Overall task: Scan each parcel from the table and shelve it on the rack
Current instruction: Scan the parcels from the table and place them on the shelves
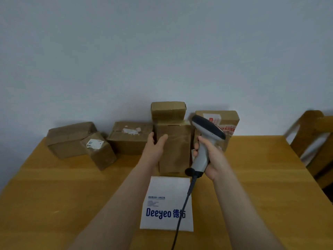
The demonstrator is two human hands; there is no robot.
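left hand (154,146): clasps left edge of upright brown parcel (175,150) on desk (72,186)
right hand (212,159): curled round scanner (207,129) handle, just beside parcel

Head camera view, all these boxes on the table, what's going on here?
A person is handling parcels at a wooden table. Their left hand grips the tall box standing mid-table, while the right hand holds a grey scanner beside it. More boxes line the wall, a white packet lies nearer, and no rack is in view.
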